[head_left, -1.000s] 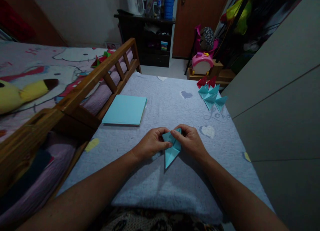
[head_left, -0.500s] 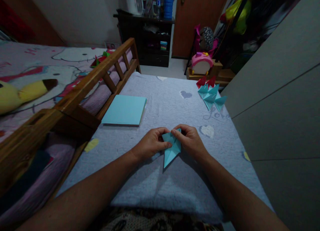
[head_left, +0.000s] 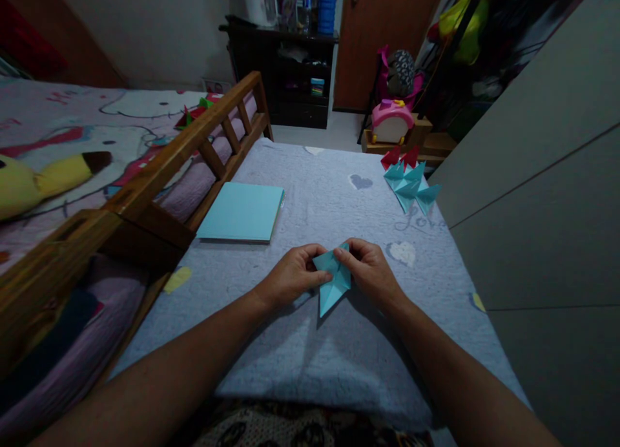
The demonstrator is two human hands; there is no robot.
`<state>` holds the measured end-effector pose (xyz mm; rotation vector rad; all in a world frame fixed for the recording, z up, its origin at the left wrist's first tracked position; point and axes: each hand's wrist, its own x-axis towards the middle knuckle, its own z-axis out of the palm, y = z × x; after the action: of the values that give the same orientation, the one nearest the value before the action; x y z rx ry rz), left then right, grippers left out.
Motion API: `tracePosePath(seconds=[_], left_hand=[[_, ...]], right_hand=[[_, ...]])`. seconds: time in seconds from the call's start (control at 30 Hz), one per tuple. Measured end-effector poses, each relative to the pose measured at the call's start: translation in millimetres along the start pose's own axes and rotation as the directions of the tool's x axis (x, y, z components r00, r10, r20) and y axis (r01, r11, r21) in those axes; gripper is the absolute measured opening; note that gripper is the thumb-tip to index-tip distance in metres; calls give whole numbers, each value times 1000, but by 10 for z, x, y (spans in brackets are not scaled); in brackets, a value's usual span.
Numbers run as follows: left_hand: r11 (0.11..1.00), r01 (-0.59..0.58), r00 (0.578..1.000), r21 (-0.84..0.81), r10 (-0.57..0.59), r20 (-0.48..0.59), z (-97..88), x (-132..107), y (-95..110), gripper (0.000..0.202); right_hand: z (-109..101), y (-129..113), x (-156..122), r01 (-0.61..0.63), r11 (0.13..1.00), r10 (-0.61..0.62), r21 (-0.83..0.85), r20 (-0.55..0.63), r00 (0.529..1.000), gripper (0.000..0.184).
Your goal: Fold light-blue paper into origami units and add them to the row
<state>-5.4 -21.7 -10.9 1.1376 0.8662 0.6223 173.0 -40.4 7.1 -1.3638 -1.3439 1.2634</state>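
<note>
Landmark: the paper stack [head_left: 242, 212], light blue, square sheets, lying flat on the pale blue bed cover [head_left: 314, 195]. Folded paper piece [head_left: 335, 288], same light blue, is right of the stack and nearer the person, well apart from it. Both hands are on it. Left hand [head_left: 293, 274], the hand nearer the stack, pinches the piece's left side, thumb on the top face, fingers curled behind. Right hand [head_left: 372, 271], farther right of the stack, grips the upper right part, thumb pressed on top near the far corner, other fingers mostly tucked out of sight. Long axis of the piece runs roughly along the person's line of sight, leaning a bit: sharp tip points back at the person and slightly left, wider end faces away. Creases show between the thumbs. Can't tell whether the tip touches the cover; a shadow falls just under it. Light blue folded shapes [head_left: 407, 187] sit well right of the stack and a little farther from the person, points sticking up; red folded shapes [head_left: 391, 158] are right behind them. Wooden rail [head_left: 213, 156] runs along the left of the stack, close by; can't tell if they touch. Yellow plush [head_left: 62, 176] lies left of the stack, across the rail.
</note>
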Motion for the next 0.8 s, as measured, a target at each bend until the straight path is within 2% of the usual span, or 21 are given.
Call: tracePosePath(seconds=[0.8], left_hand=[[999,27,999,25,-26,-48,81,10,46,42]], right_hand=[[0,-12,12,3,1000,-3,-14,24,1000,31]])
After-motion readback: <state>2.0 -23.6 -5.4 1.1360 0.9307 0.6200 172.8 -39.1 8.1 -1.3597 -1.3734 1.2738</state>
